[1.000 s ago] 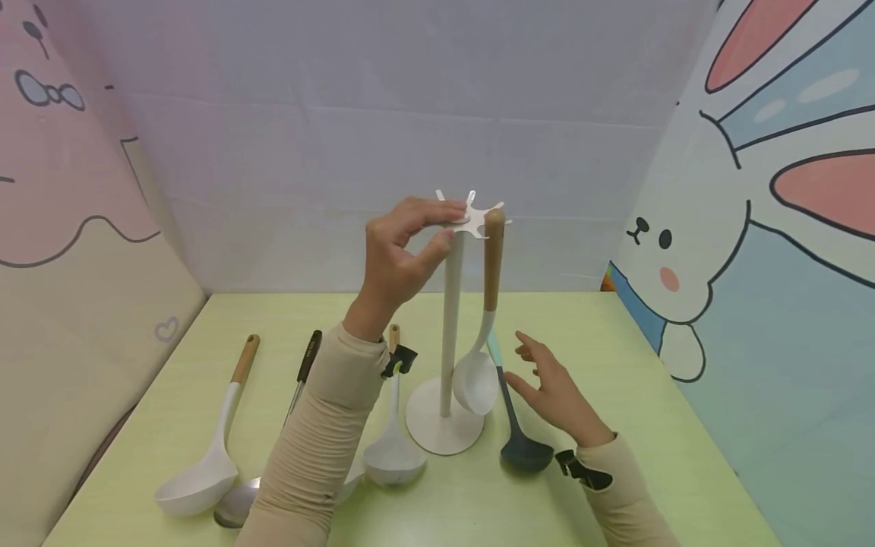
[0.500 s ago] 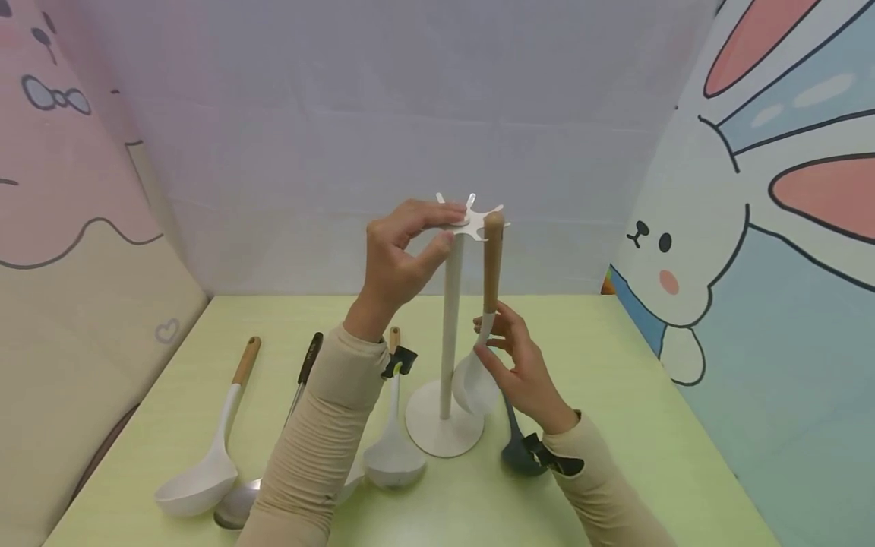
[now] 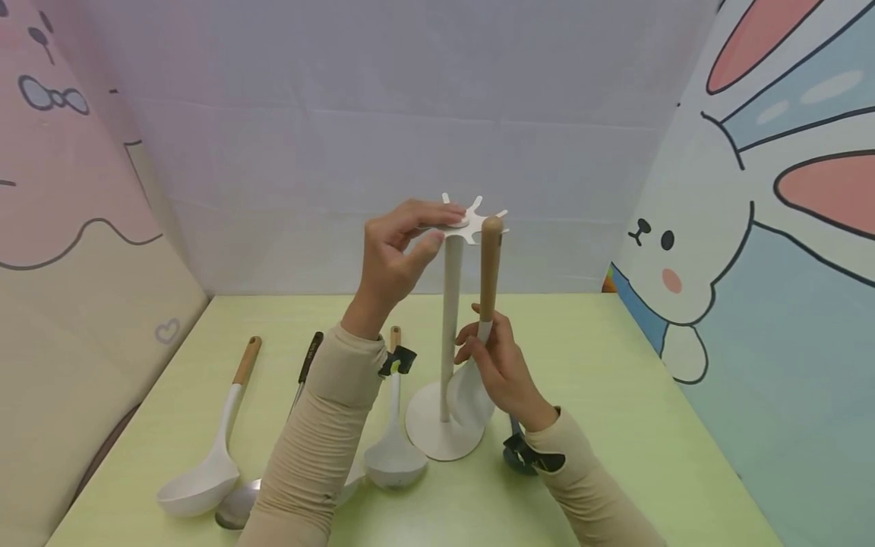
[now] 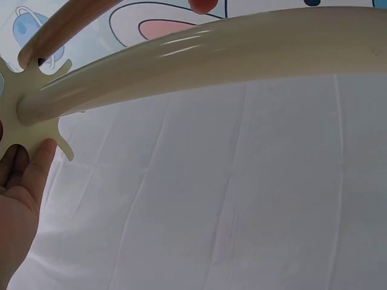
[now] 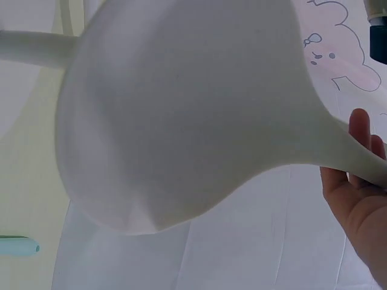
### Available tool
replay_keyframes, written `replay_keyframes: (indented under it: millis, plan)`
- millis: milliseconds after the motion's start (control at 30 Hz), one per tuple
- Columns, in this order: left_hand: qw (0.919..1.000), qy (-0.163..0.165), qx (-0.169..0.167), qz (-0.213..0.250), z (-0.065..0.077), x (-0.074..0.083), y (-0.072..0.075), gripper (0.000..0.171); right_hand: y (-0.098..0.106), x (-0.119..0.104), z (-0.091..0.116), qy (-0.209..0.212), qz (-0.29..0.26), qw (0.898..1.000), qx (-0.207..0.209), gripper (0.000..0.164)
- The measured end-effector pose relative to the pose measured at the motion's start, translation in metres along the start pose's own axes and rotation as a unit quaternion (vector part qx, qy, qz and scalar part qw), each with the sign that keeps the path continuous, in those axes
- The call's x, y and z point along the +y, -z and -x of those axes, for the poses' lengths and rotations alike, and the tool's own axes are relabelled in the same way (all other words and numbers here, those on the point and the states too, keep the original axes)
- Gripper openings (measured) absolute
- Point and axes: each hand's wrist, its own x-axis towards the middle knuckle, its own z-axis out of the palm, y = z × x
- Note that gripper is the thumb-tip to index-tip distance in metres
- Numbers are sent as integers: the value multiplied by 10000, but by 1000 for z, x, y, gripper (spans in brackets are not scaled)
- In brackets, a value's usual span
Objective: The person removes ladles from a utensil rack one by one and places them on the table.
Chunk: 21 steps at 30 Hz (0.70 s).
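In the head view my left hand (image 3: 399, 254) grips the top of a white utensil stand (image 3: 451, 319), fingers over its pronged plate and thumb at the edge. The left wrist view shows the thumb against the plate (image 4: 36, 133). A white ladle (image 3: 489, 273) with a wooden handle hangs upright from a prong on the right side. My right hand (image 3: 502, 365) holds that ladle by its neck, thumb on the near side. In the right wrist view the ladle's bowl (image 5: 181, 121) fills the middle, beside the stand's post.
On the table (image 3: 601, 342) lie a white ladle (image 3: 205, 471) at left, a metal ladle (image 3: 239, 505) partly behind the left sleeve, and a white ladle (image 3: 394, 460) near the stand's base. A dark ladle (image 3: 517, 460) lies partly under the right wrist. Printed cloth walls surround the table.
My right hand has come in from the right and taken the hanging ladle's neck. The stand's top has turned slightly, the ladle shifting a little left and nearer. The left hand stays on top.
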Motion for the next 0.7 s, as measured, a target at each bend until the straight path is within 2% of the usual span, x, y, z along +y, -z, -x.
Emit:
replay_keyframes:
  millis: [233, 700]
  plan:
    - [10000, -1, 19, 72, -1, 1, -1, 31, -3, 1, 0, 21, -42, 10000, 47, 37]
    - [10000, -61, -25, 69, -1, 0, 0, 32, -5, -2, 0, -116, 100, 9997, 210, 34]
